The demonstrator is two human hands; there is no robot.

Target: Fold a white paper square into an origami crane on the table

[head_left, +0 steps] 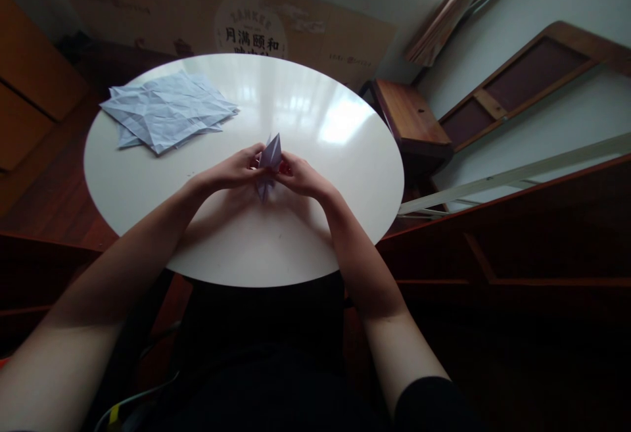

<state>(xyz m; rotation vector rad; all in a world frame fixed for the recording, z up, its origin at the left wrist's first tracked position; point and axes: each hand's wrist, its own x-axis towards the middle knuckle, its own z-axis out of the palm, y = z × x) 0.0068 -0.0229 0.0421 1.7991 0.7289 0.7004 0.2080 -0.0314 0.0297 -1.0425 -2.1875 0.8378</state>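
Note:
A folded piece of pale paper [271, 153], pointed at top and bottom, stands between my two hands just above the table. My left hand [245, 165] grips its left side, with the fingers closed on the paper. From the other side my right hand [300, 174] pinches it, thumb and fingers near the fold. Something red shows beside the fingers of both hands; I cannot make out what it is. The lower tip of the paper points down to the tabletop, and its inner folds are partly hidden by my fingers.
On the left of the white oval table [256, 248] lies a pile of creased white paper sheets [170, 110]. A wooden cabinet [411, 111] stands beyond the right edge. Window light glares on the table's right part. Low wooden rails flank me.

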